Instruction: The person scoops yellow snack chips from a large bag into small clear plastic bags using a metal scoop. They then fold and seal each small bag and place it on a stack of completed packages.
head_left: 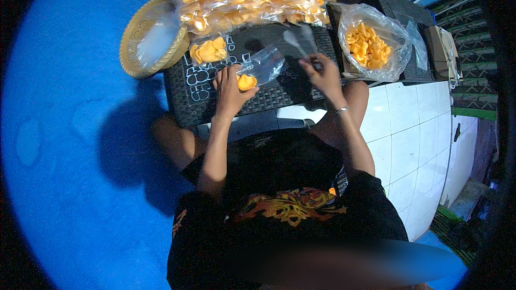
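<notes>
My left hand (231,94) is closed on the near end of a small clear plastic bag (269,65), with a few orange chips (246,82) inside by the fingers. The bag lies on the black woven table (263,103). To its right, my right hand (325,80) is raised over the table's edge and grips a pale tongs-like utensil (294,38), blurred by motion. Its rounded end points away from me. Beyond my left hand lies a filled clear packet of orange chips (208,50).
A large stack of filled chip packets (247,0) covers the table's far side. A woven basket (126,48) with clear bags (156,45) stands at left. At right, a big plastic bag (398,51) holds loose orange chips (368,45). My knees flank the table.
</notes>
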A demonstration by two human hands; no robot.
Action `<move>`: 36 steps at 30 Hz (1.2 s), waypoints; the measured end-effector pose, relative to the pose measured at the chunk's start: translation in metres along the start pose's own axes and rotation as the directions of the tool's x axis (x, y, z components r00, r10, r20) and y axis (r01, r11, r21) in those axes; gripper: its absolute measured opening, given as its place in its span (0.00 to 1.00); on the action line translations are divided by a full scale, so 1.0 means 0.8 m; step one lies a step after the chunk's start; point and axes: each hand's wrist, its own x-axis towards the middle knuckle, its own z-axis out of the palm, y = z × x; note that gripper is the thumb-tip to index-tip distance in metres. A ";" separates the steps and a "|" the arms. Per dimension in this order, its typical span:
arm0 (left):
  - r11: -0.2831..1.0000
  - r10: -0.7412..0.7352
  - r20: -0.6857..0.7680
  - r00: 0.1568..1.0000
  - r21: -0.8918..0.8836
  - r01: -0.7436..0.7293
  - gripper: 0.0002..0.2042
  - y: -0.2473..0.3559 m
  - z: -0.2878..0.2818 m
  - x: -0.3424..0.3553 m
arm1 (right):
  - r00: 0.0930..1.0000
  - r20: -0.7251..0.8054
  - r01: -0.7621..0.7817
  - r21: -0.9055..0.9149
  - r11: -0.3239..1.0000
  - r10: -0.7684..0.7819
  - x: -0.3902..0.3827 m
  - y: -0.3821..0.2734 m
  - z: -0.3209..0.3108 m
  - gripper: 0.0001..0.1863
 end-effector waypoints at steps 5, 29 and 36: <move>0.989 0.062 -0.157 0.986 -0.126 -0.082 0.36 -0.007 0.017 -0.014 | 0.997 0.015 -0.070 -0.050 0.996 0.071 0.011 -0.025 0.062 0.16; 0.828 0.010 -0.253 0.967 -0.541 -0.150 0.24 -0.015 0.017 -0.025 | 0.886 0.305 0.399 -0.113 0.910 -0.350 -0.004 -0.161 0.008 0.25; 0.901 0.025 -0.312 0.950 -0.404 -0.157 0.32 -0.001 0.007 -0.025 | 0.883 0.360 0.339 -0.048 0.939 -0.301 -0.017 -0.184 0.010 0.18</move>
